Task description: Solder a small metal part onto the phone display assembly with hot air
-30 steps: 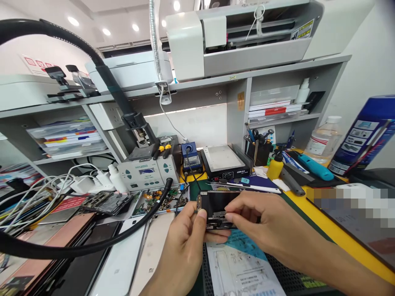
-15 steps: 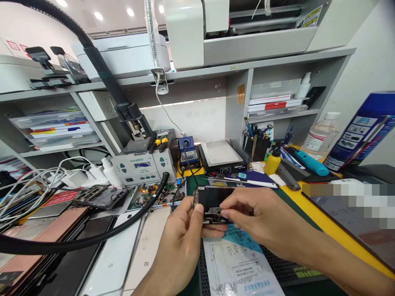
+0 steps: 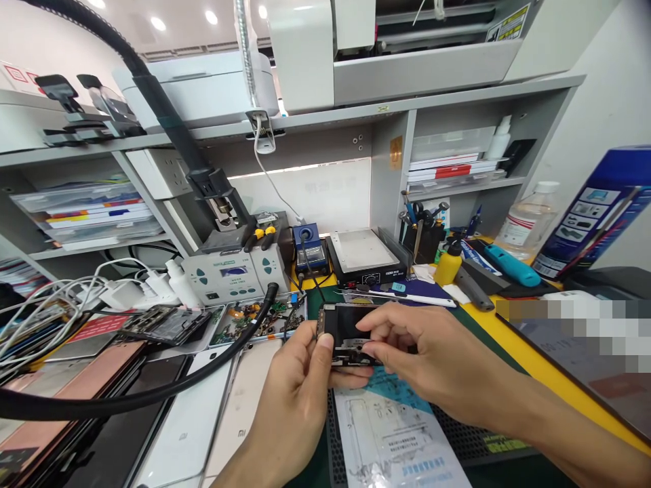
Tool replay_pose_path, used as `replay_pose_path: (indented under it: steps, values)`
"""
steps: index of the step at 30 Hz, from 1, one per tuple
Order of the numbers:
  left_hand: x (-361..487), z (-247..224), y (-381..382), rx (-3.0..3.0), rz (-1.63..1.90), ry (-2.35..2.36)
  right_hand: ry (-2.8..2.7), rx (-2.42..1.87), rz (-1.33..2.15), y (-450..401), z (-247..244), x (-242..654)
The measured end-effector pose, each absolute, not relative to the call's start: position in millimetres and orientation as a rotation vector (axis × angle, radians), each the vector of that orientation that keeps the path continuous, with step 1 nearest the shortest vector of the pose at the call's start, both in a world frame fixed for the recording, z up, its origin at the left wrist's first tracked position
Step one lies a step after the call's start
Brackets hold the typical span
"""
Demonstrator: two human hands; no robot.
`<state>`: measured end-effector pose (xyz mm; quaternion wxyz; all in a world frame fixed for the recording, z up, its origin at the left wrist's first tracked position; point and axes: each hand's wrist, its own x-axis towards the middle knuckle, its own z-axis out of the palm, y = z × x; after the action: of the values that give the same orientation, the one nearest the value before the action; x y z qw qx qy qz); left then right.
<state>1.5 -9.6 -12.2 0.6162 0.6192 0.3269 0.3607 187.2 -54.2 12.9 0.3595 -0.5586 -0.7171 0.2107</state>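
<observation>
An opened phone [image 3: 350, 324] with bare inner parts and a dark flat area is held up over the bench. My left hand [image 3: 300, 383] grips its left end, thumb on top and fingers underneath. Over the phone's right side is my right hand [image 3: 422, 352], its fingers curled. Its thumb tip touches or hovers close to the lower inner parts, while the index fingertip is apart from the thumb, above the dark area. Nothing shows between them. The phone's right end is hidden behind this hand. Below lies a printed plastic bag [image 3: 391, 434].
Several phones [image 3: 188, 420] and a tray of small boards [image 3: 259, 315] lie left, crossed by a black hose [image 3: 203, 379]. Behind stand a hot-air station [image 3: 231, 274] and a heating plate [image 3: 363, 254]. A yellow bottle [image 3: 448, 264] and a tablet-like panel [image 3: 574, 366] are on the right.
My right index fingertip has lifted slightly away from the thumb, widening the gap between them. My left hand still grips the phone. The whole view has shifted a little.
</observation>
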Motion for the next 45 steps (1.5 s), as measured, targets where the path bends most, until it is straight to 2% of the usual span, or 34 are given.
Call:
replay_pose_path:
  steps: [36, 45]
  values:
    - [2.8, -19.8, -8.1, 1.370, 0.822, 0.765, -1.896, -1.512, 0.587, -53.2, 15.9, 184.7]
    - [5.9, -21.0, -7.0, 1.370, 0.789, 0.739, -1.757, -1.640, 0.829, -52.8, 22.9, 191.4]
